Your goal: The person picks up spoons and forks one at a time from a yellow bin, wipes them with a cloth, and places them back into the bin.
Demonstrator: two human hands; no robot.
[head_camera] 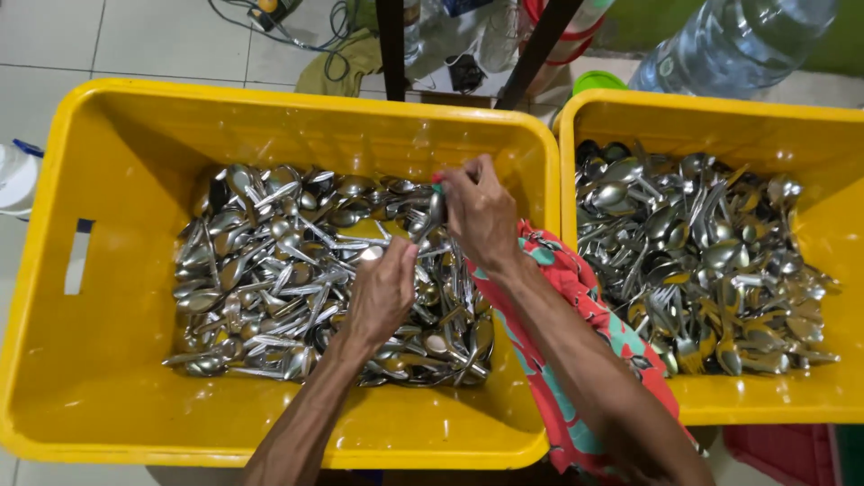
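Spoon (430, 219), pinched between the left hand (382, 292) at its handle and the right hand (480, 211) at its bowl, hangs above the spoon-filled left yellow crate (81, 378).

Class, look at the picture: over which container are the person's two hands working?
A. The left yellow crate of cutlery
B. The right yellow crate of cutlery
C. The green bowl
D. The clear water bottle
A. Both the left hand and the right hand are over the left crate, holding a spoon between them; the right crate is untouched.
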